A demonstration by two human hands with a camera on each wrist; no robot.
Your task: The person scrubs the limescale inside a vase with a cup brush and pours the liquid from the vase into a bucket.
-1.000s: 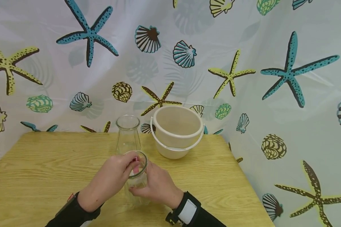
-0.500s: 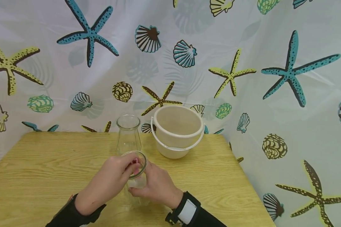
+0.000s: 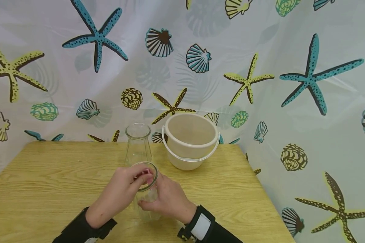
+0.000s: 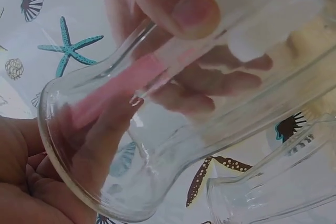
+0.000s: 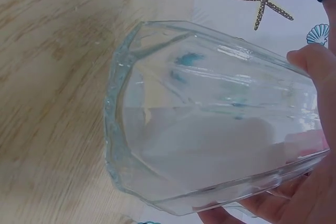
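My right hand (image 3: 171, 199) grips a clear faceted glass vase (image 5: 210, 103) round its body, thumb on one side and fingers on the other. The vase leans a little, its wide mouth towards me. Inside it is a cleaning brush with a pink handle (image 4: 118, 85) and a white, sponge-like head (image 4: 278, 22). My left hand (image 3: 118, 194) reaches into the mouth and holds the pink handle between thumb and fingers. The white head lies deeper in the vase. Part of the handle is hidden behind my left fingers in the head view.
A second clear glass vase (image 3: 138, 146) stands upright just behind the held one. To its right is a cream bucket (image 3: 185, 153) with its handle lowered at the front. Both stand on a wooden table (image 3: 64, 175), before a curtain (image 3: 200, 91) printed with starfish and shells.
My left hand and wrist shift slightly right, and the pink handle turns a little within the vase's mouth. The right hand keeps its hold; the vase stays nearly in place.
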